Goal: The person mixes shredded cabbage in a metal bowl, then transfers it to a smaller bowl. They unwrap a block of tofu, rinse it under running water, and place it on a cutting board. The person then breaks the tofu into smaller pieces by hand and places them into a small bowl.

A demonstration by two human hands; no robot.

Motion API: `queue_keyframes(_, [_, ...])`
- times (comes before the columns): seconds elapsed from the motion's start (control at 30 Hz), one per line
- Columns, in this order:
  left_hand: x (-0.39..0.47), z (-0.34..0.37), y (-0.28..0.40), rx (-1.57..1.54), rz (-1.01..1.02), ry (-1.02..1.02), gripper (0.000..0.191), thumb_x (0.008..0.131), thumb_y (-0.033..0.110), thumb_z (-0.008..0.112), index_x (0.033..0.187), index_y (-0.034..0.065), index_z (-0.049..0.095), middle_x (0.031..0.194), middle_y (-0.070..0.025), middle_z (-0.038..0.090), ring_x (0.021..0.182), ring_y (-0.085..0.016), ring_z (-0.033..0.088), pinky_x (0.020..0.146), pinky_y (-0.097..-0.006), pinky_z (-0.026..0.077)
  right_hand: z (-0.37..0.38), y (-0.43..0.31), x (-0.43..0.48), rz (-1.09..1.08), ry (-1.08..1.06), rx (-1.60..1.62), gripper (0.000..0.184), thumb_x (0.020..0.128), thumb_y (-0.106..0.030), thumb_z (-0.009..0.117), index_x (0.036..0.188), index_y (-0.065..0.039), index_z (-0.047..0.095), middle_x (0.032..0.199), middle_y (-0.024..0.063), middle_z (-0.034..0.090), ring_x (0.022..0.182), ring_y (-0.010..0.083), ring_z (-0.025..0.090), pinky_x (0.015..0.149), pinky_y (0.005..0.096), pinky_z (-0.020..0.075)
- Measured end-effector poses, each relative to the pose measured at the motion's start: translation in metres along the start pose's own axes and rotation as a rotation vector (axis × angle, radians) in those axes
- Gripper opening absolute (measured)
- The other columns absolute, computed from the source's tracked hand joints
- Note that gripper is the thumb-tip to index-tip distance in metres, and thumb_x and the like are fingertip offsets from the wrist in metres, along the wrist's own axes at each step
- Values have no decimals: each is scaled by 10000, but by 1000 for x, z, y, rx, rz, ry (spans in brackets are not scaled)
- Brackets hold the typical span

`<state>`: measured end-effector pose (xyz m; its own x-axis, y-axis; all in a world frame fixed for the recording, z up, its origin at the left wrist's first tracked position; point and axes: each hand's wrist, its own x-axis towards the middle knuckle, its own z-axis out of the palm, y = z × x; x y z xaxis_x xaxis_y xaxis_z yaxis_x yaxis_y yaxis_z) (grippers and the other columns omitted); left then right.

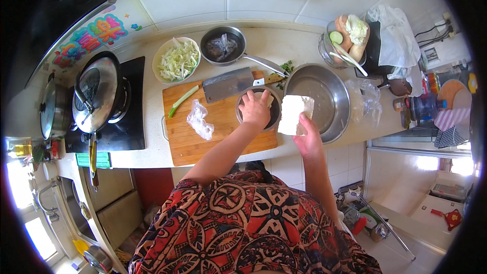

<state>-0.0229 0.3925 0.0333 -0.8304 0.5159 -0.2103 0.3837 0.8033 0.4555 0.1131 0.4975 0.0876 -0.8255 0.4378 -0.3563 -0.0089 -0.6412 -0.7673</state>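
My left hand (255, 110) reaches down into a small metal bowl (238, 116), its fingers spread over a pale piece (268, 100); whether it grips the piece is hidden. In my right hand (309, 135) is a white rectangular block (295, 115), possibly tofu, held by its lower right edge between that bowl and a large steel basin (340, 110). The small bowl stands at the right of a wooden cutting board (224, 144). On the board lie a cleaver (227, 85), a green onion stalk (183, 101) and a crumpled clear plastic bag (200, 119).
Shredded cabbage fills a bowl (156, 59) behind the board. Beside it stands a saucepan (205, 54) holding a plastic bag, its handle pointing right. A glass bowl of vegetables (363, 54) is back right. A lidded wok (95, 91) sits on the stove (133, 129) at left.
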Motion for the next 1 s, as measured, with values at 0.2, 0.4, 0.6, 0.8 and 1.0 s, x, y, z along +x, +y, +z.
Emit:
queue_keyframes(0.2, [0, 11, -1, 192, 23, -33, 537, 824, 259, 678, 1322, 256, 477, 1399, -146, 364, 1246, -349, 380, 915, -538, 397, 12, 2, -5, 25, -31, 37, 383, 925, -194, 629, 1255, -22, 538, 1124, 58, 632, 1022, 174, 616, 862, 339, 491])
queue_keyframes(0.4, [-22, -10, -23, -358, 327, 138, 560, 811, 97, 669, 1341, 135, 490, 1304, -179, 473, 1297, -377, 388, 1068, -458, 350, 28, 1, -2, 44, 18, 27, 428, 903, -153, 659, 1280, -22, 505, 1143, 67, 620, 1039, 177, 608, 886, 350, 486])
queue_keyframes(0.6, [-72, -58, -44, -1792, -118, -272, 525, 963, 214, 603, 1420, 83, 381, 1365, -113, 486, 1268, -238, 454, 1065, -380, 351, 72, 25, 20, -23, -84, -358, 657, 778, -210, 788, 1289, 14, 440, 1166, 120, 579, 1040, 182, 595, 811, 323, 515])
queue_keyframes(0.8, [-89, -90, -83, -1807, -203, -67, 680, 894, 211, 703, 1439, 95, 313, 1328, -99, 484, 1236, -238, 473, 1033, -398, 407, 127, 70, 20, -32, -375, -620, 757, 775, -214, 786, 1380, -12, 379, 1282, 155, 498, 1223, 264, 485, 1025, 374, 420])
queue_keyframes(1.0, [-125, -96, -157, -1880, -271, 94, 577, 938, 173, 583, 1443, 120, 311, 1316, -136, 505, 1198, -300, 543, 966, -496, 494, 153, 109, 41, 36, -640, -862, 732, 800, -205, 770, 1410, -37, 402, 1308, 189, 485, 1275, 293, 451, 1049, 403, 404])
